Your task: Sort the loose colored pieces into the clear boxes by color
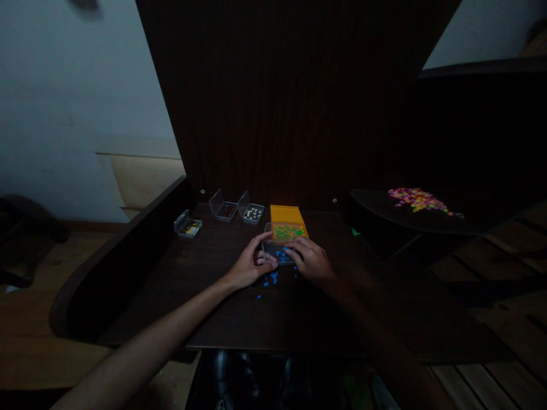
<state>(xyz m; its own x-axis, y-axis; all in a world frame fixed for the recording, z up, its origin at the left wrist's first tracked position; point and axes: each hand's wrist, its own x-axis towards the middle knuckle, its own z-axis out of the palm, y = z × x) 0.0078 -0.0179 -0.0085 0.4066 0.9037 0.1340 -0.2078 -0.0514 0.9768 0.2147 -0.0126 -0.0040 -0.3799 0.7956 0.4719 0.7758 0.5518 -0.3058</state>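
My left hand [252, 262] is closed around the left side of a clear plastic box [273, 246], thumb along its near edge. Small blue pieces [280, 255] lie inside. My right hand [311, 259] reaches over the box's right side, its fingertips pinched together at a blue piece; the dim light makes the grip hard to see exactly. Loose blue bits [270, 279] are scattered on the dark table just in front of the box. Right behind it stands an open yellow case [287, 214] with small green pieces [288, 232] in it.
Open clear boxes with small pieces stand at the back left: one with dark red [226, 211], one with whitish [253, 213], one with yellow [189, 228]. A colourful pile [421, 200] lies on a shelf at right. A raised side panel [123, 256] borders the table's left.
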